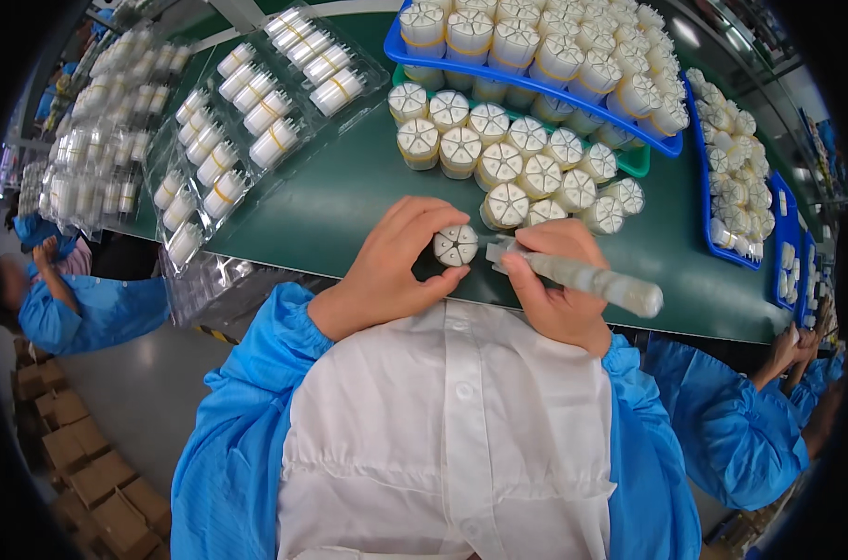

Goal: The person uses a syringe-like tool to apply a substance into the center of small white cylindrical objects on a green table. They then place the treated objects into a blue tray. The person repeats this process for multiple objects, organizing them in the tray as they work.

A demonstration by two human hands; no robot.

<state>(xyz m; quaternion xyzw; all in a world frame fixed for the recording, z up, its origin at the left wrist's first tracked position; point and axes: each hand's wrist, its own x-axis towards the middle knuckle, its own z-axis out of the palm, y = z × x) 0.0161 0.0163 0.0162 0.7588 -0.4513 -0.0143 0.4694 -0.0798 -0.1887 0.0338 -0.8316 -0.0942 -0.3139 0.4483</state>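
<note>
Thumb and fingers of my left hand point(395, 261) close round a round white bundle point(455, 245) of wedge-shaped pieces, its segmented end facing up. My right hand point(564, 285) grips a thick, whitish, semi-transparent stick-shaped tool point(606, 283). Its narrow end points left toward the bundle, with a small gap between them; its blunt end sticks out to the right. Just beyond my hands stands a group of similar bundles point(500, 164) on the green table point(340, 177), segmented ends up. What the tool is I cannot tell.
A blue tray point(536, 82) packed with banded bundles sits over a green tray point(635, 162). Clear plastic trays point(288, 149) of banded bundles lie at left. More blue trays point(730, 254) stand at right. Co-workers in blue sleeves point(97, 313) are on both sides. Cardboard boxes point(102, 476) line the floor.
</note>
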